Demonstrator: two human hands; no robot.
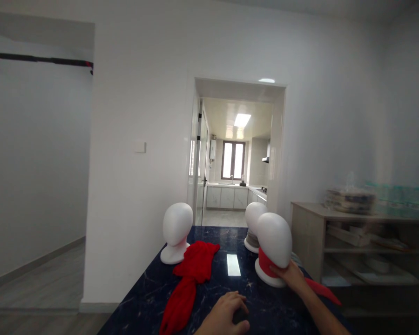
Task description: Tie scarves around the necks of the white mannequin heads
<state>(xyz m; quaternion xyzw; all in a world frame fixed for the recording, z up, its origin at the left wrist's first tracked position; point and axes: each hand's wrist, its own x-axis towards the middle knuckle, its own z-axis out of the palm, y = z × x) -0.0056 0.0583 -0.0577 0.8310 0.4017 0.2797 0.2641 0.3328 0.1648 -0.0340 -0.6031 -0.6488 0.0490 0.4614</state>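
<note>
Three white foam mannequin heads stand on a dark marbled table (146, 298). My right hand (290, 275) grips the nearest head (274, 242) at its neck, where a red scarf (265, 263) is wrapped; the scarf's end (321, 290) trails behind my forearm. My left hand (226, 314) rests on the table near the front edge, fingers curled over a small dark object (240, 315). Another red scarf (190, 279) lies loose beside the left head (176, 231). A third head (254, 225) stands behind the one I hold.
A wooden shelf unit (356, 251) with stacked items stands right of the table. A doorway (235, 153) ahead opens into a kitchen. White walls surround; an open floor passage lies to the left.
</note>
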